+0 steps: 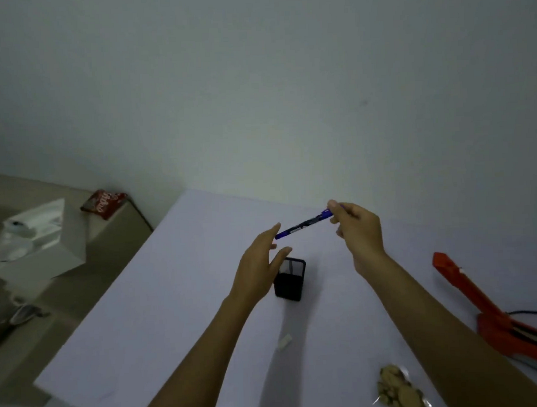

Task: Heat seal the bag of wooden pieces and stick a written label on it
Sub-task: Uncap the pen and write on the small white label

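My right hand (359, 230) pinches one end of a blue pen (303, 225) and holds it level above the white table (173, 299). My left hand (262, 265) is open, its fingertips right at the pen's other end. Below the hands stands a black pen holder (290, 279). A clear bag of wooden pieces (395, 391) lies near the front edge, partly behind my right forearm. The orange heat sealer (487, 310), its arm raised, sits at the right. A small white label (285, 341) lies in the middle of the table.
The table's left edge drops to a beige floor. A white box (38, 241) and a red packet (105, 202) sit off to the left. A pale wall stands behind the table. A dark cable (530, 312) runs from the sealer.
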Demonstrator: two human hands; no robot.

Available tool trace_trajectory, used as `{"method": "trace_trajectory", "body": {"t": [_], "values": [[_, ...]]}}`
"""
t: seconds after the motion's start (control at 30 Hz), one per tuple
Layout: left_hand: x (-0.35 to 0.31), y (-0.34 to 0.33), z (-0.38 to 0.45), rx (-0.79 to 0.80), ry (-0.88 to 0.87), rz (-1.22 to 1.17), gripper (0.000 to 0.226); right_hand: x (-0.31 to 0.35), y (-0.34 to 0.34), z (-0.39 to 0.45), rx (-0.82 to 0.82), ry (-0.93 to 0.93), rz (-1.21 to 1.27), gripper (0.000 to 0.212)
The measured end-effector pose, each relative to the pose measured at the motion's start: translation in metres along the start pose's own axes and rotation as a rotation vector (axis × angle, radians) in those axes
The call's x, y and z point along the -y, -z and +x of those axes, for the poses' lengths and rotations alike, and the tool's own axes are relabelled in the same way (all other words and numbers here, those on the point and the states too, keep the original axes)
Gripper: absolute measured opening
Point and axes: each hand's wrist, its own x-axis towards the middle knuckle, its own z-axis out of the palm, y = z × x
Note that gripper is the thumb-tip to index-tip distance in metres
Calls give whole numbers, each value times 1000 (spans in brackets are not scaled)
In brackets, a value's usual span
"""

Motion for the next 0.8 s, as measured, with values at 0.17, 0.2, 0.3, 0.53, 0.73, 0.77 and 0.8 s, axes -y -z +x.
{"method": "trace_trajectory", "body": {"t": [0.17,0.2,0.3,0.53,0.73,0.77,0.8], "values": [[-46,32,0,-175,-206,35,23,27,20,-28,-33,-157,282,19],[-51,38,0,-177,-252,60,22,30,21,-34,-30,-179,324,20],[-61,52,2,-114,-391,132,20,37,11,-51,101,-227,362,25],[-60,71,1,15,-498,292,25,47,-45,-76,147,-194,451,33],[-53,82,1,155,-362,-114,35,47,-59,-82,118,-113,468,38],[-52,85,2,173,-323,-200,37,49,-59,-82,109,-96,455,38],[-51,88,3,186,-293,-257,39,50,-59,-82,100,-76,442,39]]}}
